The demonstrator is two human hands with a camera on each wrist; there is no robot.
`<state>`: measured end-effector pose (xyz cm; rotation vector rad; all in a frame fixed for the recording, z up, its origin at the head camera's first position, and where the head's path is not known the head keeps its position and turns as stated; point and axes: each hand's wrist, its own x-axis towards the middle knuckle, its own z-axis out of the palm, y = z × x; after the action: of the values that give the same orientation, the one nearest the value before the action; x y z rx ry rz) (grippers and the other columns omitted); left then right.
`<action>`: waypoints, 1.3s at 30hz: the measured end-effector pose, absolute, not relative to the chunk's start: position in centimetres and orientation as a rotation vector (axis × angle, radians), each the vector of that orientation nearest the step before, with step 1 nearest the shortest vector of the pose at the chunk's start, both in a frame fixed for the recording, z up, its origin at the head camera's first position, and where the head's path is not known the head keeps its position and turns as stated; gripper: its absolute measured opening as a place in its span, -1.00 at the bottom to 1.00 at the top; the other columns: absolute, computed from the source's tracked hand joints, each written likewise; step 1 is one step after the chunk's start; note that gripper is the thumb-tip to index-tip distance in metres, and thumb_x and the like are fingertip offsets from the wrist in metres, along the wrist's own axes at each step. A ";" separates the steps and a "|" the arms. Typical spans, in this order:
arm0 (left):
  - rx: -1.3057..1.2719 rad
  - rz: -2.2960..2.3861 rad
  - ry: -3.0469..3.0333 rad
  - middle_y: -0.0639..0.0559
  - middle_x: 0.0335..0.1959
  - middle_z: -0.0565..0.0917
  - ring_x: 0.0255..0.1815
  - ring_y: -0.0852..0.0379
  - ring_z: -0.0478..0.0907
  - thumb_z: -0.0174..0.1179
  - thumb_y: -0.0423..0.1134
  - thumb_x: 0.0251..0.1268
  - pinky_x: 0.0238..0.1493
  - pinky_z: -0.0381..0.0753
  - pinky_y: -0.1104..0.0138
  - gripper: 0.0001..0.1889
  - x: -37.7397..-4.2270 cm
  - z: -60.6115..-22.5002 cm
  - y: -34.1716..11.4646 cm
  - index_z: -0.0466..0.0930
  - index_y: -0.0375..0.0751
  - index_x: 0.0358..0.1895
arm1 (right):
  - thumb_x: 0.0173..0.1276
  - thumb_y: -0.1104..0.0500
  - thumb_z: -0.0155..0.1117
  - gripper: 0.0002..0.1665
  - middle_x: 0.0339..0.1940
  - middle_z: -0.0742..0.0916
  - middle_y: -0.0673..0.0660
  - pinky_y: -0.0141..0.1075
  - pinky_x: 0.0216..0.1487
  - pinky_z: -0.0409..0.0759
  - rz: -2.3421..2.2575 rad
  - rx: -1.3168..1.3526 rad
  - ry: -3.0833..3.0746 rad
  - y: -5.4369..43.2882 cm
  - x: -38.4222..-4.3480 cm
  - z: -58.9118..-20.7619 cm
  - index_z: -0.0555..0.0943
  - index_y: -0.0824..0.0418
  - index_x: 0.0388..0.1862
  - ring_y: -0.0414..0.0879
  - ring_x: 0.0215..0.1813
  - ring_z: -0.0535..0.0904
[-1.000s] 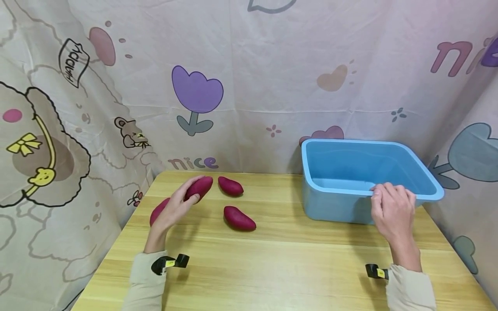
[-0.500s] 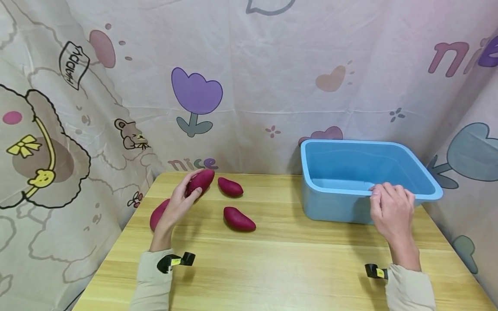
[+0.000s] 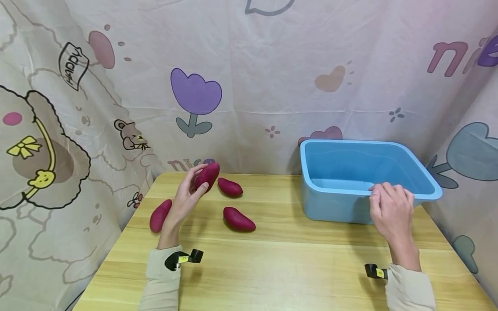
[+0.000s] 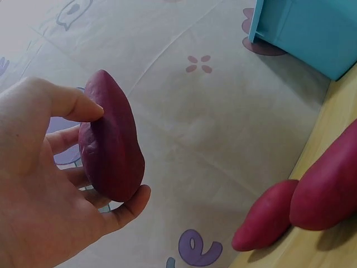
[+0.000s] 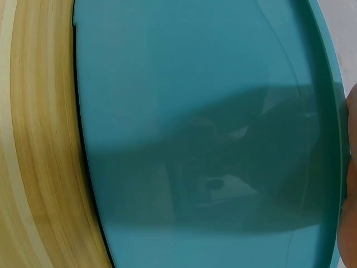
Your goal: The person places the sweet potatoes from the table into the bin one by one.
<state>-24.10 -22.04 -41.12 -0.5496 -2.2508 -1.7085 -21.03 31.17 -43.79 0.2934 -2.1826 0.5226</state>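
Your wooden table (image 3: pixel 288 270) bears a blue bin (image 3: pixel 334 207) far right! Over left lies a red tuber (image 3: pixel 160 216); right of it, a farther tuber (image 3: pixel 230 187) and a nearer tuber (image 3: pixel 239 219).

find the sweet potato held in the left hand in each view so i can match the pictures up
Head: left of centre, the held sweet potato is in the left hand.
Left wrist: left of centre, standing nearly vertical, with the thumb against it.
Right wrist: not in it.
Shared landmark: the blue bin, at right in the head view, top right in the left wrist view, and filling most of the right wrist view.
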 end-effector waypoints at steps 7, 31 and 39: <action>-0.547 -1.704 -2.266 -0.29 0.29 0.49 0.10 -0.13 0.54 0.11 -0.40 0.53 0.04 0.58 0.47 -0.45 -24.2 -41.0 -21.3 0.33 -0.11 0.52 | 0.60 0.11 -0.16 -0.57 -0.33 0.66 0.32 0.27 0.07 0.23 0.522 0.294 -2.188 31.1 -20.9 -43.8 0.54 0.32 -0.36 0.33 -0.13 0.44; -0.588 -1.711 -2.210 -0.22 0.31 0.50 0.21 -0.10 0.50 0.18 -0.41 0.49 0.10 0.54 0.47 -0.44 -24.0 -40.5 -18.3 0.37 -0.15 0.51 | 0.60 0.11 -0.15 -0.55 -0.33 0.66 0.33 0.25 0.06 0.24 0.512 0.303 -2.172 31.2 -21.1 -43.8 0.57 0.34 -0.34 0.33 -0.14 0.45; -0.562 -1.693 -2.244 -0.25 0.38 0.45 0.28 -0.13 0.46 0.18 -0.49 0.44 0.14 0.50 0.44 -0.42 -24.2 -40.5 -17.0 0.37 -0.22 0.50 | 0.60 0.10 -0.16 -0.55 -0.33 0.67 0.33 0.25 0.06 0.24 0.512 0.300 -2.173 31.2 -21.2 -43.9 0.57 0.33 -0.35 0.32 -0.15 0.45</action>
<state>-24.17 -17.03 -40.49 -0.5620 -2.2438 -1.6932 -21.16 31.21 -43.85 0.3002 -2.1735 0.5120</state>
